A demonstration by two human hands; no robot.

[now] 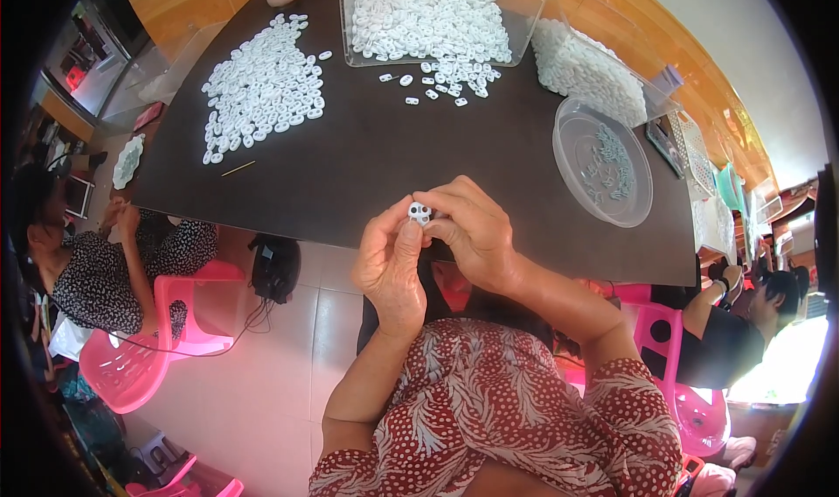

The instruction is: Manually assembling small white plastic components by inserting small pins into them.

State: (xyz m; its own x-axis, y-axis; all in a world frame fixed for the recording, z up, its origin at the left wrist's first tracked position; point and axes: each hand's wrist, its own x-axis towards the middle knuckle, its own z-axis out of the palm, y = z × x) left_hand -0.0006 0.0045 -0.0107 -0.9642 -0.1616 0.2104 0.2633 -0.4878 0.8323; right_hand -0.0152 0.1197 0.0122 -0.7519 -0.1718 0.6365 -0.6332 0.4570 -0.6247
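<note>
Just past the table's near edge, both hands meet at a small white plastic piece (420, 212) with several dark round holes. My left hand (395, 257) is closed, its thumb and fingertips pinching the piece from the left and below. From the right, my right hand (472, 230) grips the same piece between thumb and bent fingers. The fingertips cover its edges, so I cannot tell whether it is one part or two pressed together. Beyond the hands, a spread pile of white oval two-hole pieces (262, 86) lies on the dark table (350, 160).
A clear bin (347, 34) of white pieces stands at the back, with loose ones before it. Right of it are another filled bin (657, 104), a round dish (580, 130) of small metal parts and a phone (666, 150). A thin yellow stick (238, 169) lies left. People sit both sides.
</note>
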